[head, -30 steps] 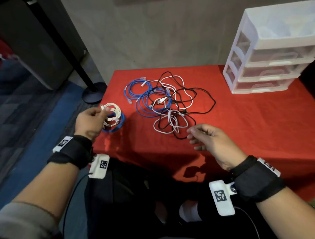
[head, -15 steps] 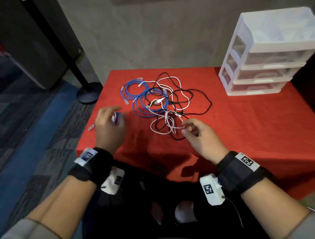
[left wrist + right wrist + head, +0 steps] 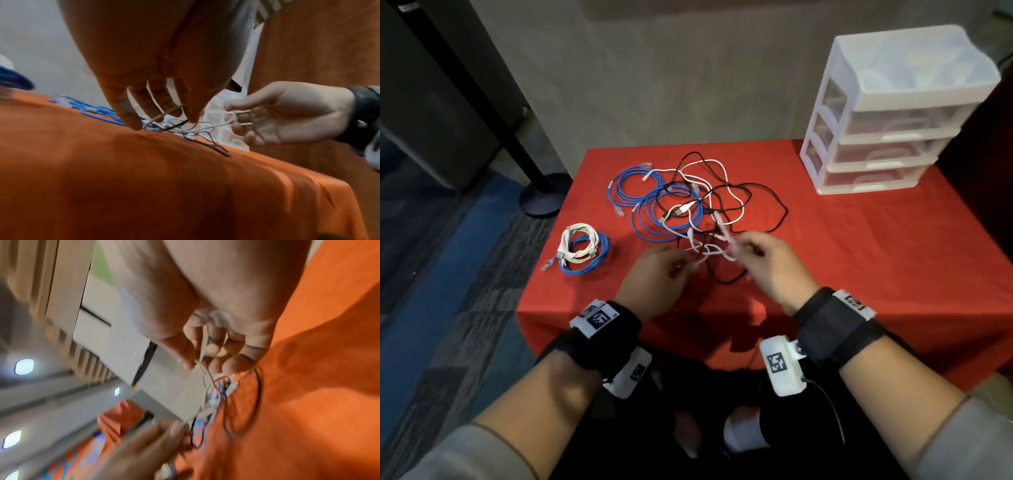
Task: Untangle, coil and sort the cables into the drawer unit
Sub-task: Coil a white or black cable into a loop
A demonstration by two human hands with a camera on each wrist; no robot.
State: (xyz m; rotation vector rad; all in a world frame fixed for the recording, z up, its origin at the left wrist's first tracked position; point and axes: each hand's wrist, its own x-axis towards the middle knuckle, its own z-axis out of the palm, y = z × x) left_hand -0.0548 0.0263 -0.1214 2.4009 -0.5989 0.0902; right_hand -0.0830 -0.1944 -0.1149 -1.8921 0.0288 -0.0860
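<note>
At the table's left edge your finished white and blue coils lie flat. Your left hand and right hand each pinch the thin white cable, strung left-right between them, at the near edge of the tangled heap. You're untangling; next, I judge, draw it free of the thin black cable. The white plastic drawer unit stands far right.

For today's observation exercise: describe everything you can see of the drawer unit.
The drawer unit is white plastic with three clear, stacked drawers, all shut, each with a pale front handle. Its flat top looks like a shallow tray. It stands upright at the far right corner of the red tablecloth, apart from the cables. Neither hand touches it.
</note>
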